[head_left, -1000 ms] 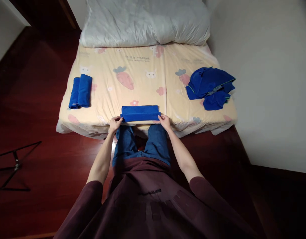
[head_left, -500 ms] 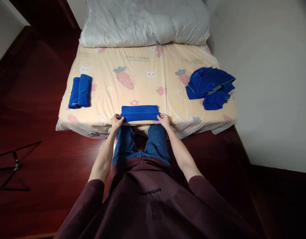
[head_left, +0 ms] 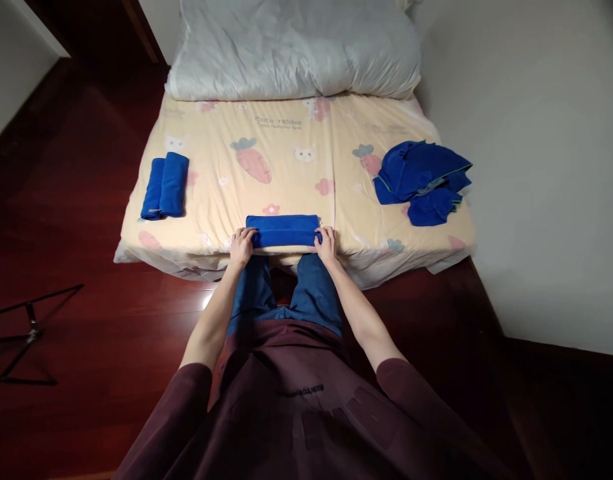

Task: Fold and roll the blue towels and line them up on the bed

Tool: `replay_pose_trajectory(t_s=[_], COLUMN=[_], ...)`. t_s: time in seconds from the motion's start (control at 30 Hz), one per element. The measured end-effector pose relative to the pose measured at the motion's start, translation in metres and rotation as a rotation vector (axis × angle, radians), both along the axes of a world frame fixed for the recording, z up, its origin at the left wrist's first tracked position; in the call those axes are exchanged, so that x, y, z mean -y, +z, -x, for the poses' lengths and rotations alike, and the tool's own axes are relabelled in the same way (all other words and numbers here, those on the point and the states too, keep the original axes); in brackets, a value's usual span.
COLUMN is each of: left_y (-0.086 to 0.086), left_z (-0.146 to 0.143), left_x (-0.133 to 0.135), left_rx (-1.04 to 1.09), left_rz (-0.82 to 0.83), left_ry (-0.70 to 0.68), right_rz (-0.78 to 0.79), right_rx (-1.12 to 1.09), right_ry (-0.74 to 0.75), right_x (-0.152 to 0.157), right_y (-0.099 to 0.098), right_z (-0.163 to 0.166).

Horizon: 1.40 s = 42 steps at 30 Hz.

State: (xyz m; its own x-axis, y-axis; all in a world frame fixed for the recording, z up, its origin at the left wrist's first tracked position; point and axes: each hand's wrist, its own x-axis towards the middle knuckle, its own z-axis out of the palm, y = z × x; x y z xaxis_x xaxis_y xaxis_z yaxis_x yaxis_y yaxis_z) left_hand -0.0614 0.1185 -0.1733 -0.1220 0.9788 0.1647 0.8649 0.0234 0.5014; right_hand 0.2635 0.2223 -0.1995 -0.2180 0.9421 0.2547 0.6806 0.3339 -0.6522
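A blue towel (head_left: 284, 231), folded into a narrow strip, lies along the front edge of the bed in front of me. My left hand (head_left: 242, 245) has its fingers closed over the strip's left end. At the opposite end, my right hand (head_left: 325, 243) pinches the cloth's right corner. Two rolled blue towels (head_left: 172, 185) lie side by side on the left of the bed. A loose heap of blue towels (head_left: 419, 177) with green edging rests on the right side.
The bed (head_left: 296, 193) wears a yellow sheet with carrot and rabbit prints. A grey-white quilt (head_left: 291, 53) is bunched across its far end. A white wall (head_left: 526, 167) borders the right. Black stand legs (head_left: 32, 327) stand on the dark red floor at left.
Both hands have shifted from the strip's near corners to a grip further over its ends. The near edge of the towel now looks turned up into a narrow fold.
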Motion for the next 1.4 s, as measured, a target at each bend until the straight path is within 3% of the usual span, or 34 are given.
replay_pose_trajectory(t_s=[0.23, 0.43, 0.57, 0.8, 0.97, 1.1, 1.23, 1.4], left_y=[-0.012, -0.006, -0.003, -0.002, -0.004, -0.008, -0.009, -0.011], left_z=[0.005, 0.009, 0.001, -0.012, 0.003, 0.019, 0.022, 0.015], left_x=[0.008, 0.008, 0.005, -0.003, 0.003, 0.012, 0.016, 0.008], left_rx=[0.022, -0.085, -0.125, -0.056, -0.001, 0.194, 0.387, 0.471], left_rz=[0.029, 0.110, 0.115, 0.063, 0.079, 0.025, 0.008, -0.013], left_ry=[-0.072, -0.162, -0.144, -0.033, -0.060, -0.106, -0.008, 0.151], right_rz=[-0.073, -0.060, -0.014, 0.016, 0.032, 0.074, 0.155, 0.251], right_rx=[0.104, 0.149, 0.169, 0.115, -0.030, -0.121, -0.209, -0.252], right_ry=[0.097, 0.234, 0.294, 0.241, 0.203, 0.185, 0.121, 0.033], right_x=[0.009, 0.001, -0.006, -0.010, -0.008, -0.003, -0.004, -0.010], right_y=[-0.006, -0.001, 0.003, 0.001, 0.003, 0.002, -0.003, -0.006], right_z=[-0.007, -0.023, -0.025, -0.021, -0.027, -0.031, -0.029, -0.023])
